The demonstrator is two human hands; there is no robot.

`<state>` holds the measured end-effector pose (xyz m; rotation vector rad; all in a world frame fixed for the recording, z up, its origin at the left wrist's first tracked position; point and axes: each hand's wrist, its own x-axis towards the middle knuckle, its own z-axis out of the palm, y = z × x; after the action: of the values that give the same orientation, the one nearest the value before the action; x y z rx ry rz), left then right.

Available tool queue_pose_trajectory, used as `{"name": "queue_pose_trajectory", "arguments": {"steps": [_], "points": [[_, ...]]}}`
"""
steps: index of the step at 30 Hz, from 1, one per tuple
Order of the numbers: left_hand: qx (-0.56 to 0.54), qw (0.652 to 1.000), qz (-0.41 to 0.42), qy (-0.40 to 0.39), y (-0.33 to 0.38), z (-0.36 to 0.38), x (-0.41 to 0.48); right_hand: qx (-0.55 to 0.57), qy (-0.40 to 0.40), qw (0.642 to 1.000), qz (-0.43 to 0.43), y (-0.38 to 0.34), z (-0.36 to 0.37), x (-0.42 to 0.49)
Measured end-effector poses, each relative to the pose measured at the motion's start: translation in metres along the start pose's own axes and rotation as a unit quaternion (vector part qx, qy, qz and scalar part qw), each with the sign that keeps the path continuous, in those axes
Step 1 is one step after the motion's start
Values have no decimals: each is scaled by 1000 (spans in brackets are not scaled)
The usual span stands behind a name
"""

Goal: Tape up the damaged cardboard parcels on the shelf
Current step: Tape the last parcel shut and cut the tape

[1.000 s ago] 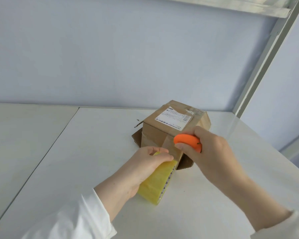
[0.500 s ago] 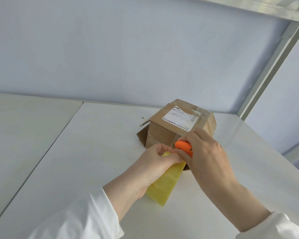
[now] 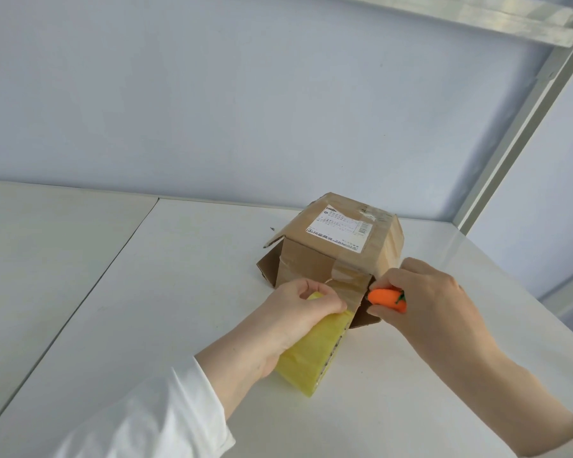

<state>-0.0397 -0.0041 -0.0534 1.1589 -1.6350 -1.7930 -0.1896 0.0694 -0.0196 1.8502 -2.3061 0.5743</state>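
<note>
A brown cardboard parcel (image 3: 341,246) with a white shipping label lies on the white shelf (image 3: 166,279), its near flaps torn open. My left hand (image 3: 298,312) grips a yellow roll of tape (image 3: 315,352), and a clear strip of tape (image 3: 348,285) runs from the roll up onto the parcel's near face. My right hand (image 3: 427,302) holds a small orange carrot-shaped cutter (image 3: 386,296) at the strip's right edge, just below the box.
A seam divides the shelf surface into two panels at the left. A pale wall stands close behind the parcel. A metal upright (image 3: 523,127) of the rack slants up at the right, with a higher shelf rail across the top.
My right hand has brought the orange cutter down from the parcel's near face to the right edge of the tape strip. The left hand with the roll has stayed almost in place.
</note>
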Motion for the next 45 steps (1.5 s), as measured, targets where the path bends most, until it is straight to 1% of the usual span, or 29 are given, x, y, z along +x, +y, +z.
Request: {"name": "queue_pose_trajectory", "arguments": {"steps": [2,3,5,6,8,10,11,13,14,16,17,19,21,22,23,24,27,29,30,33,36,38,41,45], "points": [[5,1000,5,-1,0,0,-1,8,-18,1000,0,7,-3,-4],[7,1000,7,0,0,0,-1,42,-9,999,-9,9,-5,-5],[7,1000,8,0,1,0,-3,130,40,990,-32,6,-14,-2],[8,1000,8,-1,2,1,-4,142,53,987,-43,4,-17,0],[14,1000,12,-2,2,0,-7,108,37,992,-48,1,-16,7],[21,1000,20,-8,2,-1,-12,68,5,997,-23,4,-13,14],[25,999,25,-11,1,-3,-16,71,-3,997,-14,5,-13,16],[26,999,39,-14,-1,-8,-23,119,9,993,-13,5,-16,15],[19,998,54,-16,-2,-12,-28,165,29,986,-11,3,-17,14],[9,996,93,-13,0,-18,-37,283,55,957,15,-2,-16,11],[9,994,113,-7,1,-20,-41,338,36,940,33,-8,-13,9],[13,990,143,6,2,-23,-49,428,-31,901,65,-20,-2,3],[9,988,153,12,2,-26,-55,484,-88,866,91,-33,5,-1],[5,988,153,18,1,-28,-58,503,-109,852,91,-40,7,-2],[2,988,154,26,0,-29,-60,513,-120,846,81,-44,9,-4],[2,987,156,38,-2,-32,-61,511,-122,849,64,-49,10,-5],[13,984,159,73,-8,-40,-64,465,-92,880,15,-64,16,-7],[13,984,156,87,-13,-47,-66,450,-78,890,-7,-73,22,-6],[14,984,152,95,-15,-50,-67,453,-76,888,-10,-78,25,-5],[28,982,144,119,-19,-58,-71,489,-61,870,-4,-90,29,-3],[41,979,145,139,-18,-65,-76,539,-50,841,14,-101,33,1],[64,974,146,159,-16,-71,-81,563,-63,823,28,-109,34,5],[96,967,147,185,-14,-79,-86,576,-89,812,37,-119,34,11],[60,973,136,177,-16,-97,-89,586,-122,799,55,-130,43,15]]}}
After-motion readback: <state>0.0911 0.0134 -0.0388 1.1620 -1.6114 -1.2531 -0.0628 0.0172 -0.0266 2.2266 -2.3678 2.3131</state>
